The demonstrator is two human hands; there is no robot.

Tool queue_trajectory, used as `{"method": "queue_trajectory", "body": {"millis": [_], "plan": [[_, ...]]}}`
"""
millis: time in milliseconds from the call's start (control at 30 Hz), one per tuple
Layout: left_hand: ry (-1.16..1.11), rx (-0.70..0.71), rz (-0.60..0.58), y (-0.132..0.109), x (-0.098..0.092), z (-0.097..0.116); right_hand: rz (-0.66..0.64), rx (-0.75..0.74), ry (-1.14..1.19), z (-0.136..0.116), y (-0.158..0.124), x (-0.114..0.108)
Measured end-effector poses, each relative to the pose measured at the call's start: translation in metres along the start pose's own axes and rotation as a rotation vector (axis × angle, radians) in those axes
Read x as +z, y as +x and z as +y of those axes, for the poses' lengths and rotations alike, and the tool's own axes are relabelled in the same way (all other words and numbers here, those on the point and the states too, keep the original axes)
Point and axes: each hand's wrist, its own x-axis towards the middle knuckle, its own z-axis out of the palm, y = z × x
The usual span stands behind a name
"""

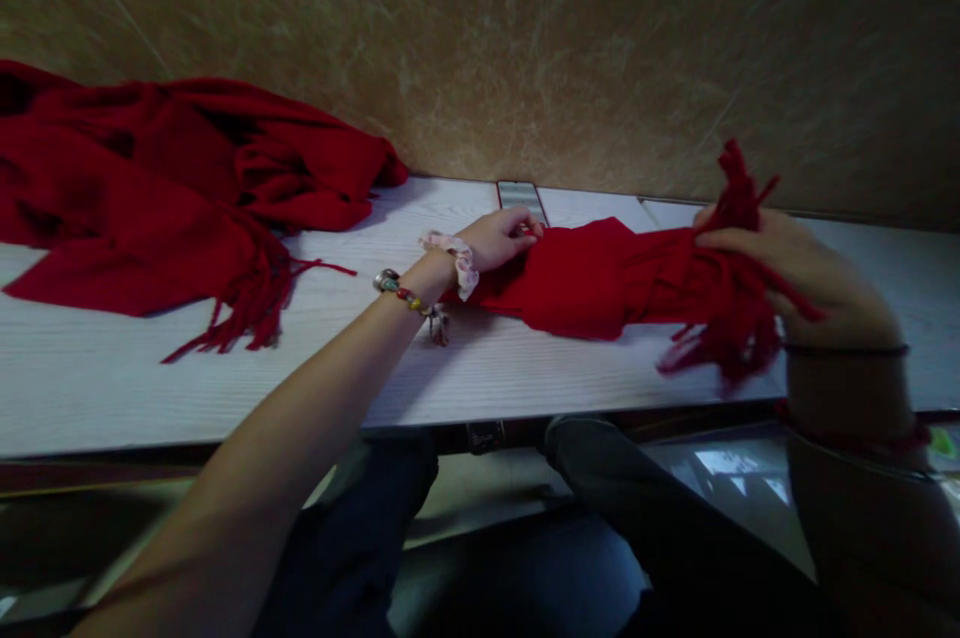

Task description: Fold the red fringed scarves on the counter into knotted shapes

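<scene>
The right hand clasps the fringed red scarf. Left of that grip, the left hand touches it, hold unclear.

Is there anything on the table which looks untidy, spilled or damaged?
Only slightly: the red heap at left lies crumpled on the table, its fringe straggling, while the other cloth looks folded into a strip. I see no spill or damage.

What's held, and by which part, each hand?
Right hand: the folded red scarf, by its fringed end. Left hand: at the other end, grip unclear.
</scene>
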Motion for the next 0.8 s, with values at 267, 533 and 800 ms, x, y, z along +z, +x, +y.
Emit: {"method": "queue_trajectory", "body": {"millis": [267, 533, 800], "plan": [[0.397, 0.082, -0.146, -0.004, 0.006, -0.002, -0.355, -0.047, -0.823, 0.059, 0.033, -0.029], [0.576, -0.216, 0.265, -0.01, -0.027, -0.024, 0.097, -0.331, -0.783, 0.047, 0.034, 0.0], [-0.173, -0.595, -0.129, -0.034, -0.069, -0.053, 0.076, -0.032, -0.548, 0.093, 0.076, 0.008]]}}
